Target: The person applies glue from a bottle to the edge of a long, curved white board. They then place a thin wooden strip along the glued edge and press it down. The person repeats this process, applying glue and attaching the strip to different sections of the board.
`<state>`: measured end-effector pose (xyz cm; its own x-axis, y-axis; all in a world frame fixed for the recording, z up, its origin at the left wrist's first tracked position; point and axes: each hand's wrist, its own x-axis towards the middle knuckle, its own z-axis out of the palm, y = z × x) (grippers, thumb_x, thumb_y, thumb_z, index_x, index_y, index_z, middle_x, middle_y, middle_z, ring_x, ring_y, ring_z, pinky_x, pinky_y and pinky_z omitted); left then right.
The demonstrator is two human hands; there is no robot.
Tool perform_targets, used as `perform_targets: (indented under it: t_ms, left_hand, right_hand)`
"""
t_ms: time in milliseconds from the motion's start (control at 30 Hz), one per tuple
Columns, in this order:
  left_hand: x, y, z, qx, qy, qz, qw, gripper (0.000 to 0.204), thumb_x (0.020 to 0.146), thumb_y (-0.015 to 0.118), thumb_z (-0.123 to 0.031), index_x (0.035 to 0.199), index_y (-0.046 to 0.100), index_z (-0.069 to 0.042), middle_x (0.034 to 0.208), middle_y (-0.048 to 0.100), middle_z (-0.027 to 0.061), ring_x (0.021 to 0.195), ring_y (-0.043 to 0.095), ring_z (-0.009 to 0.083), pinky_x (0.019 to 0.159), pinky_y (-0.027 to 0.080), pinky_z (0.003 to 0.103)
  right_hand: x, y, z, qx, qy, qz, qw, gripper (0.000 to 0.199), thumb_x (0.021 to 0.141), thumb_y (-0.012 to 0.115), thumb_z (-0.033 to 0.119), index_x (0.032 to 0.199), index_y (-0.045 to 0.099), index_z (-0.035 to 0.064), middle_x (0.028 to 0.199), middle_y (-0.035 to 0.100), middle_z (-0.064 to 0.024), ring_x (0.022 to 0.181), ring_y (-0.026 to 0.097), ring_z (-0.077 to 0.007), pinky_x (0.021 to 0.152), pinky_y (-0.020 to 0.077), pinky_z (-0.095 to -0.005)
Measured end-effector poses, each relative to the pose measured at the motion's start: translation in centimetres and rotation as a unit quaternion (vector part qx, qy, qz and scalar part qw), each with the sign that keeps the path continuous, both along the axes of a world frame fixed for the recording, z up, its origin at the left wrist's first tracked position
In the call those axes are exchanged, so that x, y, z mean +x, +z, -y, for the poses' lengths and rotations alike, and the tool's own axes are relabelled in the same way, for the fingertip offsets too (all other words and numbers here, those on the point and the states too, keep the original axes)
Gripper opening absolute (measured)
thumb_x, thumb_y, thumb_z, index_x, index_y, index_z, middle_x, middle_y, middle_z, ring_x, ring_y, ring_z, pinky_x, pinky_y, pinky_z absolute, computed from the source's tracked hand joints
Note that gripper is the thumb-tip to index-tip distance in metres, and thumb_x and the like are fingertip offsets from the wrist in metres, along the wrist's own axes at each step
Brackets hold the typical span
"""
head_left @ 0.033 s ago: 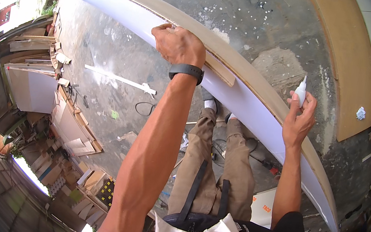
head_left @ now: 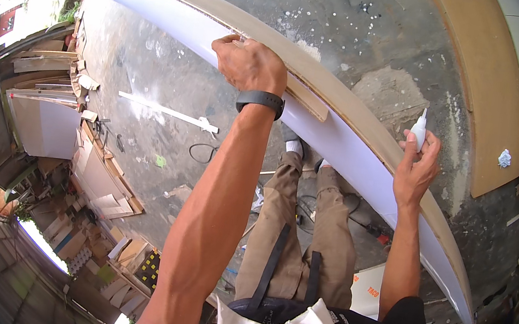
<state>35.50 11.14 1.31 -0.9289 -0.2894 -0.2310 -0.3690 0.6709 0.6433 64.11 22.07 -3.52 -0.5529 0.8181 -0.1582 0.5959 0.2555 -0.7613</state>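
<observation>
Nearest you, at the panel's right stretch, your right hand (head_left: 416, 172) is closed around a small white glue bottle (head_left: 418, 128), nozzle up, beside the brown top edge. Nothing has shifted from the earlier view: same grips, same places, so the work sits at the same step. Farther along, your left hand (head_left: 250, 64) is curled over that edge, fingers clamped on the thin strip (head_left: 302, 95) lying along it. The long white panel (head_left: 341, 144) stands on edge, running from upper left to lower right.

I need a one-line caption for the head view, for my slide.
Left hand presses a wood strip on a long white board; right hand holds a small glue bottle.
</observation>
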Motion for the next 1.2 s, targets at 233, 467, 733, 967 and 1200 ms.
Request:
perform_targets:
  t_ms: [233, 467, 733, 967, 1200]
  left_hand:
    - [-0.3, -0.8, 0.3, -0.026, -0.007, -0.022, 0.999, 0.027, 0.095, 0.054, -0.009, 0.118, 0.052, 0.005, 0.106, 0.065, 0.0280, 0.104, 0.066, 0.0409, 0.094, 0.051, 0.050]
    - [-0.3, -0.3, 0.4, -0.022, 0.001, -0.022, 1.000, 0.029, 0.092, 0.054, -0.008, 0.117, 0.053, 0.006, 0.107, 0.063, 0.0286, 0.105, 0.064, 0.0419, 0.095, 0.048, 0.050]
    - [-0.3, -0.8, 0.4, -0.007, 0.015, -0.016, 1.000, 0.030, 0.091, 0.055, -0.009, 0.118, 0.053, 0.005, 0.108, 0.063, 0.0271, 0.104, 0.063, 0.0431, 0.095, 0.047, 0.051]
    - [-0.2, -0.7, 0.5, 0.005, 0.015, -0.023, 1.000, 0.029, 0.090, 0.056, -0.009, 0.115, 0.053, 0.006, 0.108, 0.062, 0.0278, 0.103, 0.063, 0.0437, 0.093, 0.047, 0.050]
    - [-0.3, -1.0, 0.6, -0.034, 0.001, -0.068, 0.997, 0.029, 0.093, 0.055, -0.011, 0.116, 0.055, 0.007, 0.104, 0.067, 0.0295, 0.099, 0.067, 0.0429, 0.090, 0.051, 0.050]
  right_hand:
    - [-1.5, 0.7, 0.4, 0.078, 0.070, 0.043, 0.994, 0.030, 0.107, 0.057, 0.024, 0.125, 0.050, 0.0012, 0.089, 0.071, -0.0182, 0.077, 0.073, -0.0356, 0.066, 0.0548, -0.0450]
    - [-1.7, 0.6, 0.7, 0.100, 0.089, 0.053, 0.990, 0.032, 0.109, 0.055, 0.026, 0.128, 0.051, 0.0003, 0.094, 0.070, -0.0194, 0.074, 0.072, -0.0313, 0.063, 0.0541, -0.0414]
    - [-1.5, 0.6, 0.6, 0.082, 0.093, 0.064, 0.990, 0.033, 0.110, 0.050, 0.026, 0.129, 0.048, -0.0002, 0.093, 0.070, -0.0216, 0.073, 0.071, -0.0370, 0.065, 0.0518, -0.0468]
    - [-1.9, 1.2, 0.6, 0.036, 0.087, 0.091, 0.991, 0.031, 0.110, 0.050, 0.025, 0.127, 0.047, -0.0017, 0.091, 0.069, -0.0256, 0.077, 0.070, -0.0410, 0.067, 0.0497, -0.0500]
    - [-2.3, 1.4, 0.6, 0.048, 0.086, 0.092, 0.991, 0.032, 0.111, 0.049, 0.026, 0.127, 0.047, -0.0019, 0.092, 0.070, -0.0256, 0.080, 0.070, -0.0437, 0.068, 0.0492, -0.0513]
